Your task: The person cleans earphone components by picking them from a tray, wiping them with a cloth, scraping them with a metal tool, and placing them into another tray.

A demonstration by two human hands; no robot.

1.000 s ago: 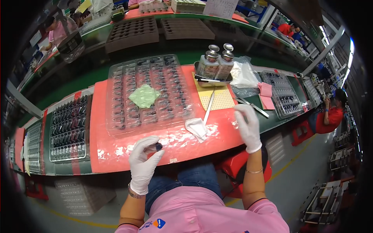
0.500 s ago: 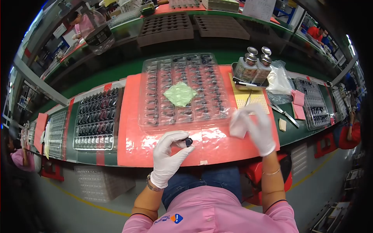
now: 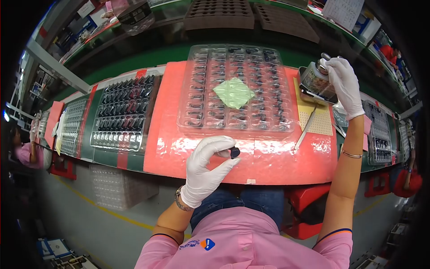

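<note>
My left hand (image 3: 208,170), in a white glove, pinches a small black part (image 3: 234,152) between thumb and fingers above the front of the pink mat (image 3: 170,152). My right hand (image 3: 345,85), also gloved, is up at the metal top of a dispenser bottle (image 3: 316,83). Its fingers are drawn together there, and what they hold is hidden. A second bottle is mostly covered by this hand. On the mat lies a clear plastic tray (image 3: 183,112) with rows of black parts, and a light green sheet (image 3: 234,93) rests on top.
Metal tweezers (image 3: 305,130) lie partly on a yellow dotted card (image 3: 320,121). Another tray of black parts (image 3: 123,112) is on the left, and one more (image 3: 378,130) on the right. Dark foam blocks (image 3: 219,15) stand at the back. Co-workers sit at both sides.
My right hand has moved up and right from the mat to the bottle top; the white cloth-like piece at its fingers no longer shows. My left hand still pinches the black part. The view has shifted.
</note>
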